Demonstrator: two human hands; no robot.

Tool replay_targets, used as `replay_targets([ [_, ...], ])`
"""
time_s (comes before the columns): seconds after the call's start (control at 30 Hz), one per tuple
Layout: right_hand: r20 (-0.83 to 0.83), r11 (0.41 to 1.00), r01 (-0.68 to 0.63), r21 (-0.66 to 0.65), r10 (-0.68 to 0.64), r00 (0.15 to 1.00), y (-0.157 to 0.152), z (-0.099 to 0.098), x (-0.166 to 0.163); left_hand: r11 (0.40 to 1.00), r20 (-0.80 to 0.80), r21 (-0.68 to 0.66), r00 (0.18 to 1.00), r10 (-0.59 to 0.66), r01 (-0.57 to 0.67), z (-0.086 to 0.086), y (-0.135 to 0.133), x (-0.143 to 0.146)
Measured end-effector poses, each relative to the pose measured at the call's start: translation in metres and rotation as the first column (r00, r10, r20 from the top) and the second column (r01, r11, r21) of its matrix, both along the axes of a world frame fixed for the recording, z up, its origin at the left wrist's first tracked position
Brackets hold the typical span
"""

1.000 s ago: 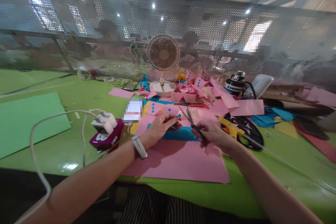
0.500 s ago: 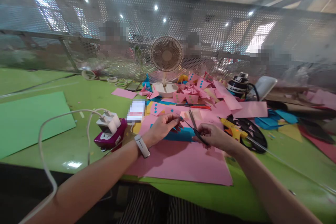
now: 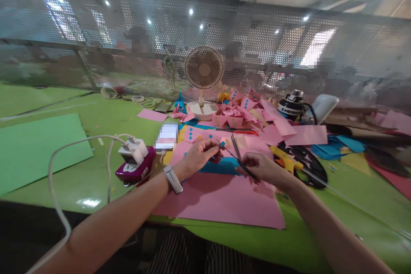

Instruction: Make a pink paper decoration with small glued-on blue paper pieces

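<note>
My left hand (image 3: pixel 199 156) pinches a small blue paper scrap (image 3: pixel 222 143) at its fingertips, above a blue sheet (image 3: pixel 224 166). My right hand (image 3: pixel 265 168) grips the handles of scissors (image 3: pixel 233 154), whose blades stand apart and point up-left towards the scrap. Both hands hover over a large pink paper sheet (image 3: pixel 224 201) on the green table (image 3: pixel 80 171). A white watch band sits on my left wrist.
A purple power strip (image 3: pixel 133 167) with white plugs and cable lies left. A yellow glue gun (image 3: pixel 284 158), a small fan (image 3: pixel 204 78) and a heap of pink folded papers (image 3: pixel 240 113) stand behind. A green sheet (image 3: pixel 35 147) lies far left. People sit beyond the mesh screen.
The scissor blades have opened and swung left towards the scrap in my left hand. The view has shifted slightly; both hands stay in nearly the same place.
</note>
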State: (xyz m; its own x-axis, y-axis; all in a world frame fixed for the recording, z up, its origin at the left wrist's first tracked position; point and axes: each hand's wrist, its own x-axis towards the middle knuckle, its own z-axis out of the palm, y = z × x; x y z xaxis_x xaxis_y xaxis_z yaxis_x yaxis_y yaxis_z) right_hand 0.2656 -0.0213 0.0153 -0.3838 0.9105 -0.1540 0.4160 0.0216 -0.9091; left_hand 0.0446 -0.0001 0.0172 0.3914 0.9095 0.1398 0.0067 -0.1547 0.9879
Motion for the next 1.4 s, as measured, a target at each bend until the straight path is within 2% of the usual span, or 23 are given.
replay_targets([
  [0.37, -0.006, 0.999, -0.014, -0.046, 0.014, 1.0, -0.001, 0.0, -0.001, 1.0, -0.017, -0.015, 1.0, 0.008, -0.009, 0.002, -0.002, 0.0],
  [0.8, -0.021, 0.999, -0.029, 0.04, 0.03, 0.999, 0.0, -0.004, -0.001, 0.999, -0.012, -0.035, 1.0, -0.026, 0.025, 0.001, 0.001, -0.001],
  [1.4, -0.044, 0.996, 0.001, 0.089, 0.003, 0.999, 0.007, -0.011, 0.004, 0.997, -0.022, -0.069, 0.999, -0.031, 0.03, 0.001, 0.001, -0.002],
])
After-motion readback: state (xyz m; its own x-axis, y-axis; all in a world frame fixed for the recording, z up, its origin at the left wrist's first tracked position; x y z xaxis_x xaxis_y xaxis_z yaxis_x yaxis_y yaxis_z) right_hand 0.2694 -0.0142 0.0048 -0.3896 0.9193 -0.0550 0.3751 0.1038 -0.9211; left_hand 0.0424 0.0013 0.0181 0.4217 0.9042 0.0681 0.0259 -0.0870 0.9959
